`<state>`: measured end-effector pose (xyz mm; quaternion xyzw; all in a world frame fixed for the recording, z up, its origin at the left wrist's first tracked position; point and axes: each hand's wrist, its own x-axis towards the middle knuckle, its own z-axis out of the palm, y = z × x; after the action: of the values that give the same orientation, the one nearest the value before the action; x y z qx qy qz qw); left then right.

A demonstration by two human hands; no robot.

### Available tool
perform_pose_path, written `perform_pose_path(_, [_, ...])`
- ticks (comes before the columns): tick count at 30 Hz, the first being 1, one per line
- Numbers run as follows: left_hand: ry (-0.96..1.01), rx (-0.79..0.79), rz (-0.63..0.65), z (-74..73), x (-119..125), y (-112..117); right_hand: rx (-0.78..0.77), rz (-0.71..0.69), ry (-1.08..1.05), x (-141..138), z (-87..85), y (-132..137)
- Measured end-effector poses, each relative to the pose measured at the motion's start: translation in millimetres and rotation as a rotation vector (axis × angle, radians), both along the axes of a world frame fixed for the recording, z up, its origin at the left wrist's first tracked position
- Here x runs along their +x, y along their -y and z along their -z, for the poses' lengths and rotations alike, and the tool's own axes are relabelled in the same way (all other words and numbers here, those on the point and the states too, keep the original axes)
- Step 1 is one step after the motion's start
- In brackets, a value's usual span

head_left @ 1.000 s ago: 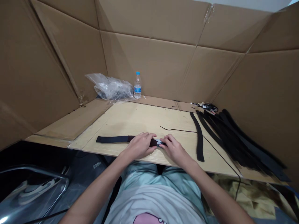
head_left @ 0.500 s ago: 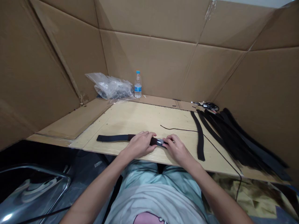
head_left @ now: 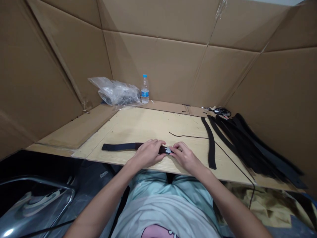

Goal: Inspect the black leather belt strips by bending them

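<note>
A dark strap [head_left: 119, 146] lies lengthwise near the table's front edge, with a brownish band around part of it. My left hand [head_left: 150, 153] is closed over the strap, thumb and fingers pinching it near its right end. My right hand [head_left: 184, 155] is closed at that end, its fingertips pinching a small silvery pointed piece [head_left: 168, 150] against the strap. Its kind cannot be made out, since the fingers cover part of it. To the right of my right hand, a second black strap [head_left: 211, 148] lies apart from both hands.
A pile of black straps [head_left: 252, 152] covers the table's right side. A thin black cord [head_left: 231, 159] runs across and over the front edge. At the back are a plastic bag [head_left: 119, 92], a water bottle [head_left: 145, 91] and tangled cords [head_left: 221, 111]. Cardboard walls [head_left: 158, 66] surround the table.
My right hand has shifted slightly left, closer to my left hand, and the silvery piece has moved a little with it. The whole view has drifted slightly.
</note>
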<state>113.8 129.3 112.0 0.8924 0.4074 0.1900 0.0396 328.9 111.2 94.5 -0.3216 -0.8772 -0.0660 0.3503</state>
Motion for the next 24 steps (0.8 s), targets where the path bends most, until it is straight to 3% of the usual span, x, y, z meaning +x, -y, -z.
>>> perform_pose_path(17, [0.011,-0.008,-0.022,0.5,1,0,0.058,0.062,0.025,9,-1.9,1])
perform_pose_path(24, [-0.006,-0.017,-0.001,-2.6,1,1,-0.003,-0.014,-0.018,3,-5.3,-4])
